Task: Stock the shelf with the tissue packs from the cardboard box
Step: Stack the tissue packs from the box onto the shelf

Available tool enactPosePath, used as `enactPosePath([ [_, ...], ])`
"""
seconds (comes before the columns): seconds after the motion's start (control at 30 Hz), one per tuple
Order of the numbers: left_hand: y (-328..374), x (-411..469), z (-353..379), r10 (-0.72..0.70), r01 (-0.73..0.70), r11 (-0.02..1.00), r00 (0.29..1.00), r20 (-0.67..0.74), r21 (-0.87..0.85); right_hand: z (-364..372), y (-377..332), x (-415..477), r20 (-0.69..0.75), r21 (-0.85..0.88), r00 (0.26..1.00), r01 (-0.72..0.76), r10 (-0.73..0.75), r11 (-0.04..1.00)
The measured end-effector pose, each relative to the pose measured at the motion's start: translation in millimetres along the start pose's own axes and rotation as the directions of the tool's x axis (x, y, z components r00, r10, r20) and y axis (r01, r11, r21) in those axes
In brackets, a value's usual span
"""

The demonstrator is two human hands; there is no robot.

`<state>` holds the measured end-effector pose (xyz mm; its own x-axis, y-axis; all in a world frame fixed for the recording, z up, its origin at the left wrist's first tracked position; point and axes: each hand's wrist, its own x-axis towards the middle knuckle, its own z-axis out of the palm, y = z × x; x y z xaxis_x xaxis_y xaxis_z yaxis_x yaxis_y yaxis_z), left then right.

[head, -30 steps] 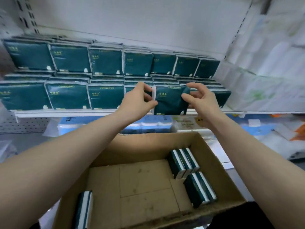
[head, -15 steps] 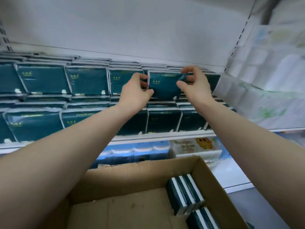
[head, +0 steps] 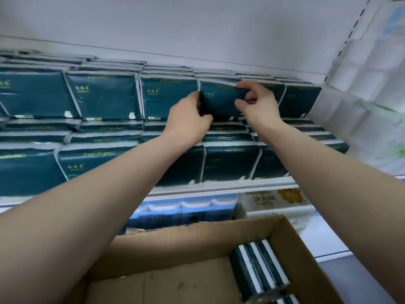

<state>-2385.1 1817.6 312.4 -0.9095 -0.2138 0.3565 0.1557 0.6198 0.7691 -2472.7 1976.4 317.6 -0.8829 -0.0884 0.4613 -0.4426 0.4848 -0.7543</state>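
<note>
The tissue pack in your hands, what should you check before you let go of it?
1. Both hands hold it: left hand and right hand grip the tissue pack. Ok.
2. Pack sits level with the upper row: about level. Ok.
3. Pack pushed fully back into its slot: cannot tell, hands cover its edges.
4. Lower row undisturbed: packs stand upright. Ok.
5. More stock left: packs remain in the cardboard box. Ok.
</note>
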Motion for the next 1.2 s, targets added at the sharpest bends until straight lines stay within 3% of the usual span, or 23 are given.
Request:
enactPosePath([
  [0.33,11,-8,-7,0.007,-0.011,0.994,0.999,0.033,0.106,-9,-18,-20,0.048,-0.061,0.999,-0.006,0.009,0.998],
  [0.63,25,-66,-54,0.068,-0.07,0.996,0.997,-0.045,-0.053,-29,-60,-81,0.04,-0.059,0.999,0.011,-0.009,0.998],
  [0.83,-3,-135,-83,0.021,-0.023,0.992,1.0,-0.02,-0.127,-8,-73,-160,0.062,0.077,0.998,-0.03,0.025,0.997],
  [1.0,-70,-210,-89,-0.118,0.125,0.99,0.987,0.111,-0.063,32,-58,-258,0.192,0.129,0.975,-0.138,0.112,0.982],
  [1.2,-132,-281,-81,-0.285,0.281,0.958,0.928,0.242,0.051,76,-29,-341,0.447,0.085,0.839,-0.386,0.311,0.919],
])
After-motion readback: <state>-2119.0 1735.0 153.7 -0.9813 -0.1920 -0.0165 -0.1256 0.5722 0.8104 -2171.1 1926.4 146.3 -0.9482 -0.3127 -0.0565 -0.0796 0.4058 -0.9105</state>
